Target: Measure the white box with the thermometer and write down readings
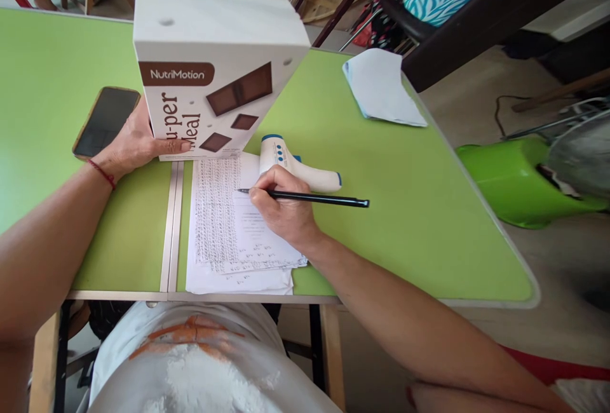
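My left hand (136, 138) grips the lower left side of a white NutriMotion box (200, 111), its thumb across the printed front. The box stands upright, with brown bars pictured on it. In my right hand (286, 206) is a black pen (324, 198), pinched near its tip, which points left over the papers. Those sheets of paper (216, 216) lie stacked under the hand, covered in rows of small handwriting. A white and blue infrared thermometer (305, 168) rests just beyond my right hand, partly hidden by it.
Left of the box a dark phone (107, 121) lies on the green folding table (405, 209). Folded white papers (381, 86) are near the far right edge. A bright green bin (515, 178) stands on the floor at the right. A metal seam crosses the table.
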{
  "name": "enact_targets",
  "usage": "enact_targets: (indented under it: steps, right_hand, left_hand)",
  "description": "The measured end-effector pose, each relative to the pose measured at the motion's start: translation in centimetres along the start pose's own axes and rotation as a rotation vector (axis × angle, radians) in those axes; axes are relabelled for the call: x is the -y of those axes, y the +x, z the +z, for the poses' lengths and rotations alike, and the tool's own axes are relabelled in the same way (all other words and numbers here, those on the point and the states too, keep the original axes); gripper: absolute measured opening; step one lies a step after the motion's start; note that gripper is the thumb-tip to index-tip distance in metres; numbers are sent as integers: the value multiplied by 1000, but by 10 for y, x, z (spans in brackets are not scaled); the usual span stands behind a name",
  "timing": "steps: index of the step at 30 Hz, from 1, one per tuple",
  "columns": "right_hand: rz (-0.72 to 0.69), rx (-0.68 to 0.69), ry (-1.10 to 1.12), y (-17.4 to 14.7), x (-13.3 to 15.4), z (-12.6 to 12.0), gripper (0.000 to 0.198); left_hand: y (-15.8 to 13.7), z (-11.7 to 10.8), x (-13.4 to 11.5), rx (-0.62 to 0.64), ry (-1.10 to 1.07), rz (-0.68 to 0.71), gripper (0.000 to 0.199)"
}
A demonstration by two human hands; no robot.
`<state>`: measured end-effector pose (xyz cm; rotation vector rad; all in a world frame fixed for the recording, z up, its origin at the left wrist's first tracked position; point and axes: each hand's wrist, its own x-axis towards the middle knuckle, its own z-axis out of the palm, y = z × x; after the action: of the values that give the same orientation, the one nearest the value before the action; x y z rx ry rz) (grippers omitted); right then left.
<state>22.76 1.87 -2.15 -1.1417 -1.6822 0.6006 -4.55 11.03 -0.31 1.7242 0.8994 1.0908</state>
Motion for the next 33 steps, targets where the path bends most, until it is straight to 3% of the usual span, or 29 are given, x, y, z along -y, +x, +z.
enact_targets:
  steps: [33]
  right_hand:
    - [18,-32,-10,1,-2,-1,15]
  left_hand:
    - [0,1,-2,-2,-28,-8,68]
